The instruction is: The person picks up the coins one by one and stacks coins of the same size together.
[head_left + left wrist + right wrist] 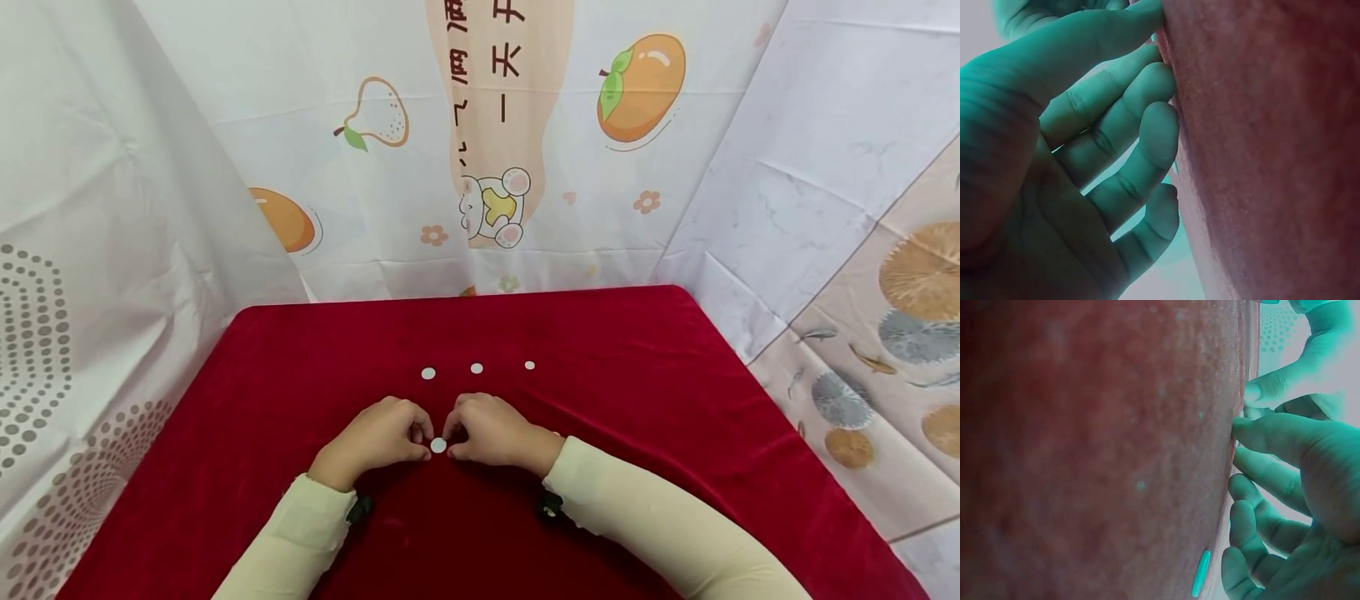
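A small white disc [438, 445] lies flat on the red cloth between my two hands. My left hand [386, 433] is at its left, thumb and fingers loosely bent, fingertips close to the disc's edge. From the other side my right hand [491, 429] has its fingertips right at the disc's rim. In the left wrist view the left fingers [1159, 134] are spread apart, their tips down at the cloth. The right wrist view has the right thumb [1266, 432] and fingers likewise at the cloth, facing the other hand's thumb [1272, 387].
Beyond the hands lie three more white discs, one at left [428, 373], a middle one [477, 368] and a smaller one at right [529, 365]. Near the right hand another disc [1201, 574] appears edge-on. Printed curtains [300, 150] surround the red-covered table [637, 375].
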Available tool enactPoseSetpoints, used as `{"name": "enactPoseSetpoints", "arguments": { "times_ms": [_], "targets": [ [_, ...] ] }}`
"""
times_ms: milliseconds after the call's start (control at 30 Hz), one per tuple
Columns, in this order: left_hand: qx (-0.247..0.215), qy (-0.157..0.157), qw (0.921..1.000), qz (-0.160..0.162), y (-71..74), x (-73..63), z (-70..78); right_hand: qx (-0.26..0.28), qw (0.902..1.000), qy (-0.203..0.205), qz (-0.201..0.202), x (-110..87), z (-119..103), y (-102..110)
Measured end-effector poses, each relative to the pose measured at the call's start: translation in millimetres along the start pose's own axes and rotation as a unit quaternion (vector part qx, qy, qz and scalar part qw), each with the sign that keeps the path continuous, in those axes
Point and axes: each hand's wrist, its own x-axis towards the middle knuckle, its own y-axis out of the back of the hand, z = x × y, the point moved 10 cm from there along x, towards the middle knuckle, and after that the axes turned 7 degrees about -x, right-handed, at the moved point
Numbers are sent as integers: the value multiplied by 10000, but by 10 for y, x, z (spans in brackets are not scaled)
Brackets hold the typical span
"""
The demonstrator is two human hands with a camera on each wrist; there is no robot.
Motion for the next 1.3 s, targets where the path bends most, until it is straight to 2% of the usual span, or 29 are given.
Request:
{"name": "enactPoseSetpoints", "arguments": {
  "times_ms": [267, 867, 1300],
  "targets": [
    [84, -37, 10000, 0, -12, 14, 4, 44, 9999, -163, -8, 20, 25, -18],
    [-301, -12, 9995, -123, -55, 42, -2, 252, 9993, -280, 5, 33, 58, -35],
    [-276, -56, 9995, -142, -63, 59, -8, 465, 9981, -415, -6, 12, 68, -22]
  ]
}}
